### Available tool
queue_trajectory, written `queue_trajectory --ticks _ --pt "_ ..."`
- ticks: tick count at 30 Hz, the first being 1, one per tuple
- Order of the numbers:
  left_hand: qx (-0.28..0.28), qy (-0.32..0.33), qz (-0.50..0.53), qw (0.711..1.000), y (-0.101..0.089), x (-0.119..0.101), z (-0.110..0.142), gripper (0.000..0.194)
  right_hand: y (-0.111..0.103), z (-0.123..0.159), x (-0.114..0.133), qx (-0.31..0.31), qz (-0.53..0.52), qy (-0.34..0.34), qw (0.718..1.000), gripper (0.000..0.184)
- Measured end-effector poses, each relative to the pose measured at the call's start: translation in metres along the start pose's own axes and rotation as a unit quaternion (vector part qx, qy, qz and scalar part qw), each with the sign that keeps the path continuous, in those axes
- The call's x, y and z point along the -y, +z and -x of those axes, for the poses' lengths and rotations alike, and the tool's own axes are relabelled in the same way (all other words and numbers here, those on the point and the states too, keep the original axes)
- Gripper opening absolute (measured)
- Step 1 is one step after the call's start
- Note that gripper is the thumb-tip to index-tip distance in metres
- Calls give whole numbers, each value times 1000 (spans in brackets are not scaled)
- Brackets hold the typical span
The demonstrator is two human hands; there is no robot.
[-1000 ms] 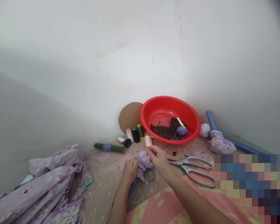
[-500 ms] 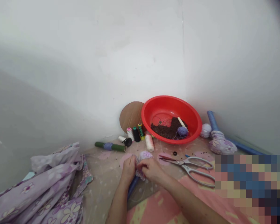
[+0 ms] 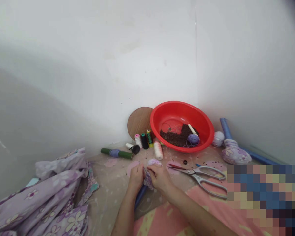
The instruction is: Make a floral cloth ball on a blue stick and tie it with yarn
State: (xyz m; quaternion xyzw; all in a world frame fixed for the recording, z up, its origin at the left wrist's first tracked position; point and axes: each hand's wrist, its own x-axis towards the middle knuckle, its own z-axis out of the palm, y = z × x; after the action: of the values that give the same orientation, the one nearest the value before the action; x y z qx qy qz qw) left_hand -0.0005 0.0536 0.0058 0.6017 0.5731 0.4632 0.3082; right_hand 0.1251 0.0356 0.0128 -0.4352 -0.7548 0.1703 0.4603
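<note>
Drawn together since the earlier frame, the left hand (image 3: 136,178) and right hand (image 3: 159,178) meet over a purple fabric bundle (image 3: 149,181), while a cream spool (image 3: 158,150) stands free of them on the sheet, just to the far side.

At far left, a heap of floral lilac cloth (image 3: 39,200) lies in folds. Beyond it, a green tube (image 3: 116,153) with a blue band rests near the wall, beside a row of thread spools (image 3: 144,141).

At centre, both hands are closed, fingers pinching the bundle from either side, which sits just above a blue rod (image 3: 139,196) running toward the near edge. What the fingertips hold within the fabric is too small to tell.

Past them, a red basin (image 3: 177,103) holds dark granules (image 3: 174,137) and a yarn ball (image 3: 193,139). To the right, steel scissors (image 3: 201,177) lie open, blades toward the hands. At far right, a second stuffed bundle (image 3: 236,152) sits on a blue rod near a white ball (image 3: 218,139).
</note>
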Motion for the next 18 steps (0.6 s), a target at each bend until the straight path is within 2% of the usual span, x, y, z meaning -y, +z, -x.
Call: queue_trajectory --ticks 3,8,13,18 --pt "-1 16 -10 1000 -1 -1 1 36 11 2 1 17 -27 32 999 25" --pt "3 33 -18 999 -3 -2 2 35 23 1 1 1 -63 110 992 26" --pt "7 32 -15 999 -2 3 2 39 28 0 -2 -5 -45 105 993 21" --pt "18 17 11 1000 -5 2 4 41 33 3 -10 -44 -92 136 985 21"
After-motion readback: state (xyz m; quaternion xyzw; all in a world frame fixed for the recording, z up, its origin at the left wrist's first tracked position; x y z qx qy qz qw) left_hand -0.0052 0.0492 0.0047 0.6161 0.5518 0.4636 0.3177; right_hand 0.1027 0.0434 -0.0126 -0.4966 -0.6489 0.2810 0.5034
